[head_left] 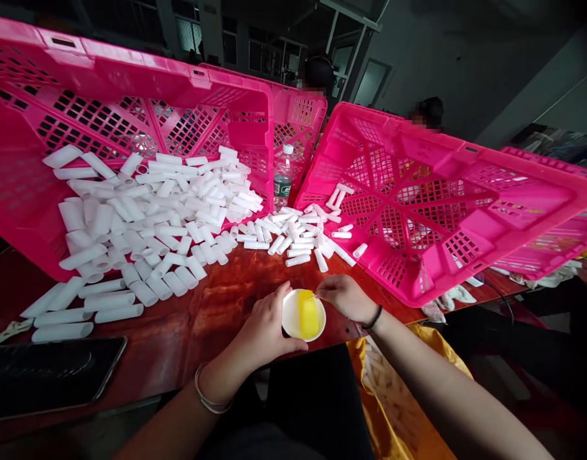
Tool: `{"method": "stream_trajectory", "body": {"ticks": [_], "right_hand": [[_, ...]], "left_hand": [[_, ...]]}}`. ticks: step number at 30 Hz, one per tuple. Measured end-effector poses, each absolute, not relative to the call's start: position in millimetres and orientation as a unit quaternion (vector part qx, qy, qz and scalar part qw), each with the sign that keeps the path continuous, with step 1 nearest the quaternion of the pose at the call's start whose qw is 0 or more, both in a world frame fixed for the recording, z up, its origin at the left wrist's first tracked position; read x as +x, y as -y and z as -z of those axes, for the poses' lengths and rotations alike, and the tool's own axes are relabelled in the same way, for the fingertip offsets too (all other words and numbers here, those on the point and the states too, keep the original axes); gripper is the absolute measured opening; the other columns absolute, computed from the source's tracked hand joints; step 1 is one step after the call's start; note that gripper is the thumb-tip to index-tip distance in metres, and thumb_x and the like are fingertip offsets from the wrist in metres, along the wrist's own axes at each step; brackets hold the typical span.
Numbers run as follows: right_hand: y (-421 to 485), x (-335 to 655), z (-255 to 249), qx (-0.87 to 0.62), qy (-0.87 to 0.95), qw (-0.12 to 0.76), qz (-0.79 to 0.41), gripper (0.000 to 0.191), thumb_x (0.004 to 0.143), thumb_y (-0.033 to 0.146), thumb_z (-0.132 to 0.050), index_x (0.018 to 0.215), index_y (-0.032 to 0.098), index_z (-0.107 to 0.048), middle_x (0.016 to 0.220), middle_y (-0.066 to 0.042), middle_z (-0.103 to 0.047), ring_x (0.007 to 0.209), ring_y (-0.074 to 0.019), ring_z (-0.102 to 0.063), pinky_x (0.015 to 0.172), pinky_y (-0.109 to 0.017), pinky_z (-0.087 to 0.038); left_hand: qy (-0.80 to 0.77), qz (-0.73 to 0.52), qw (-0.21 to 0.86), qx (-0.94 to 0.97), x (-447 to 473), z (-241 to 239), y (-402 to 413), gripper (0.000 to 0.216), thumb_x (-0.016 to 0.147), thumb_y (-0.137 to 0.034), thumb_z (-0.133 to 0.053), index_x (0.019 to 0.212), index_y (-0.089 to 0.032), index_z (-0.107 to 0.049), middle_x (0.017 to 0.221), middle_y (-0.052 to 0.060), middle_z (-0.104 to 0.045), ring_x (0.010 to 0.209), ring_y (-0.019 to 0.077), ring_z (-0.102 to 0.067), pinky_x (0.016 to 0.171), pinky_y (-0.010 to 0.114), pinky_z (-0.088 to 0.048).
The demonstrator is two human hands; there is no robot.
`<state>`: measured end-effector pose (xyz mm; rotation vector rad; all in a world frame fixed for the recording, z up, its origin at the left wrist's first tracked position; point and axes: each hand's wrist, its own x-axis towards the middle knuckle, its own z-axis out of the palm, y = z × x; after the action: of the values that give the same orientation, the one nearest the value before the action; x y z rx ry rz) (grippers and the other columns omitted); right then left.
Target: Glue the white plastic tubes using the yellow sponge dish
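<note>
My left hand (pixel 266 327) is wrapped round a small white bowl (pixel 289 313) close to the table's front edge. Inside the bowl lies a bright yellow mass (pixel 308 317); whether it is liquid or solid I cannot tell. At the bowl's upper right rim my right hand (pixel 345 298) is closed in a pinch on a thin stick (pixel 314 296), whose lower end meets the yellow. Just beyond both hands lie many short white tubes (pixel 298 246), and larger white tubes (pixel 144 223) are heaped to the left.
Pink crates lie tipped on their sides, a left crate (pixel 169 83) and a right crate (pixel 504 185), with a water bottle (pixel 283 176) between them. A dark phone (pixel 48 377) lies on the red table (pixel 197 338) at left. Below right hangs a yellow bag (pixel 432 348). People sit beyond.
</note>
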<state>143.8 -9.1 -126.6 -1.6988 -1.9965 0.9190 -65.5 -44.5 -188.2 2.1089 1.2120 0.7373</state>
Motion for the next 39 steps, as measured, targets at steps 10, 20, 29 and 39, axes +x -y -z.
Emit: {"method": "stream_trajectory", "body": {"ticks": [10, 20, 29, 39], "right_hand": [[20, 148, 146, -0.566, 0.580, 0.325, -0.487, 0.023, 0.067, 0.039, -0.063, 0.070, 0.017, -0.065, 0.073, -0.003, -0.067, 0.071, -0.0159, -0.059, 0.072, -0.030, -0.047], [-8, 168, 166, -0.586, 0.552, 0.254, -0.536, 0.036, 0.066, 0.052, -0.065, 0.067, 0.017, -0.057, 0.046, 0.009, -0.037, 0.041, -0.0059, -0.028, 0.041, -0.022, -0.023], [23, 185, 115, -0.602, 0.662, 0.208, -0.395, 0.010, 0.073, 0.023, -0.059, 0.067, 0.016, -0.061, 0.063, 0.002, -0.056, 0.060, -0.0127, -0.048, 0.059, -0.026, -0.036], [70, 143, 103, -0.583, 0.775, 0.168, -0.177, 0.020, 0.082, 0.010, -0.047, 0.073, 0.017, -0.063, 0.073, -0.004, -0.061, 0.068, -0.0164, -0.059, 0.065, -0.026, -0.041]], "left_hand": [[-0.471, -0.276, 0.318, 0.775, -64, 179, 48, 0.115, 0.050, -0.037, -0.089, 0.145, -0.019, -0.026, 0.138, 0.020, -0.049, 0.128, 0.0394, -0.045, 0.104, 0.058, -0.035], [-0.465, -0.279, 0.302, 0.784, -64, 182, 50, 0.112, 0.055, -0.030, -0.086, 0.145, -0.022, -0.020, 0.143, 0.018, -0.045, 0.131, 0.0360, -0.042, 0.107, 0.056, -0.033], [-0.472, -0.267, 0.302, 0.784, -64, 181, 49, 0.112, 0.056, -0.034, -0.086, 0.145, -0.020, -0.019, 0.143, 0.019, -0.044, 0.132, 0.0359, -0.041, 0.108, 0.056, -0.032], [-0.468, -0.283, 0.294, 0.784, -65, 186, 49, 0.124, 0.048, -0.047, -0.089, 0.146, -0.020, -0.018, 0.139, 0.020, -0.049, 0.128, 0.0379, -0.045, 0.105, 0.056, -0.036]]}}
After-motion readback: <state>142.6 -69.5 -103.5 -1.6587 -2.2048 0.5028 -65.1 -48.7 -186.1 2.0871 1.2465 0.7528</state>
